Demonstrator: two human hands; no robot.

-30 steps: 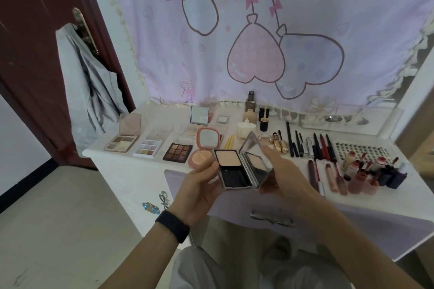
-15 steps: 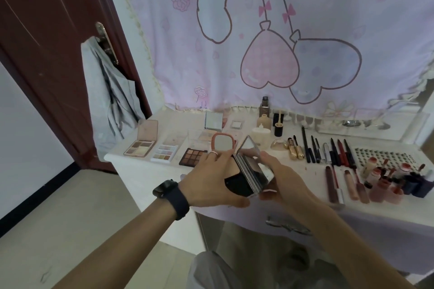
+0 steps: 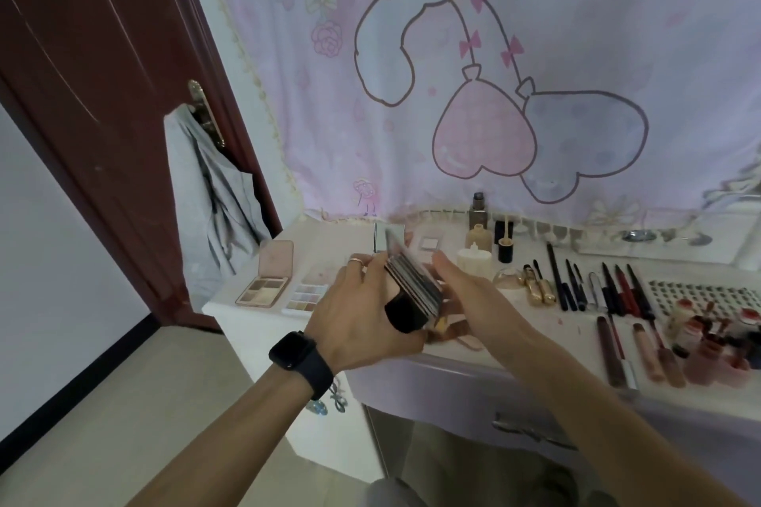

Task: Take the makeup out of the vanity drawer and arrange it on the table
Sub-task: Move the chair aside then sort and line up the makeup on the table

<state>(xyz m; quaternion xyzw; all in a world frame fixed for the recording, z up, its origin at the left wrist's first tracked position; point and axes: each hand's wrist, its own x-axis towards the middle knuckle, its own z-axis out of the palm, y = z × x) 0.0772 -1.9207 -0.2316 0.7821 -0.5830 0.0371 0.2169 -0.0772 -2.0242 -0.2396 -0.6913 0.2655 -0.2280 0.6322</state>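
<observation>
A black and silver powder compact (image 3: 412, 294) hangs over the white vanity table (image 3: 486, 354), tilted on edge, its mirrored lid still partly raised. My left hand (image 3: 362, 313) grips its left side and base, a ring on one finger and a black watch on the wrist. My right hand (image 3: 473, 296) holds its right side with fingers along the lid. Open eyeshadow palettes (image 3: 263, 290) lie on the table left of my hands. Pencils and mascaras (image 3: 593, 288) lie in a row to the right.
Bottles (image 3: 479, 235) stand at the back by a pink cartoon curtain (image 3: 494, 74). Lip products (image 3: 716, 346) crowd the right end. A drawer front with a metal handle (image 3: 531, 430) sits under the table edge. A dark red door (image 3: 90, 74) with grey cloth on its handle stands left.
The compact was open and flat a second ago; its lid has swung most of the way down and it now stands tilted on edge. Both hands carried it farther over the table.
</observation>
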